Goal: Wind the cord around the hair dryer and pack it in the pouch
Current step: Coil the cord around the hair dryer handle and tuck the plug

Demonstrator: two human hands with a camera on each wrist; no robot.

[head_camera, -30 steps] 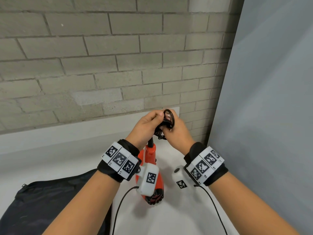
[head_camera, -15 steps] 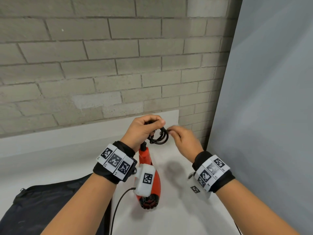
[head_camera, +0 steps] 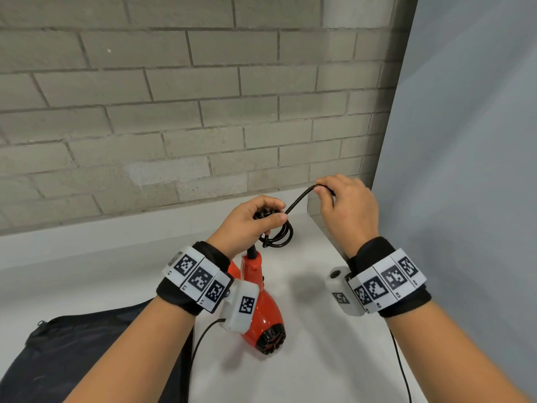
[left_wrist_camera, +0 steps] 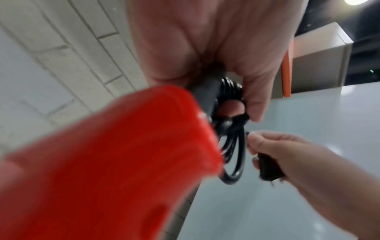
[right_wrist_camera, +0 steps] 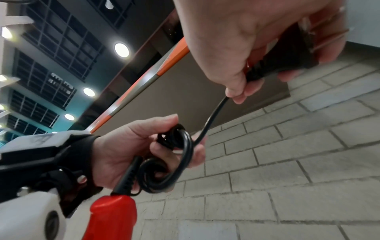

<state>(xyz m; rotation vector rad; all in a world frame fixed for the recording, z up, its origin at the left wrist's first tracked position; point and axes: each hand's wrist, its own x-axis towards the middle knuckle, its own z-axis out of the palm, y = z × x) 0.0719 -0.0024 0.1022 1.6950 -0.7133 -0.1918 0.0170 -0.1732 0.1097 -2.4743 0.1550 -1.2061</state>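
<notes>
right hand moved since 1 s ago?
Yes. The right hand has pulled away from the left hand, toward the grey panel on the right, drawing the cord out from the coil.

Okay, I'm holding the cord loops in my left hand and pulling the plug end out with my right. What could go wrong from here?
1. The coil sits only in your left hand, not around the hair dryer; a looser grip could let it spring open.
2. Your right hand holds the cord's tail taut; pulling harder may undo loops.
3. The dryer hangs from its cord end, which likely strains that joint.
</notes>
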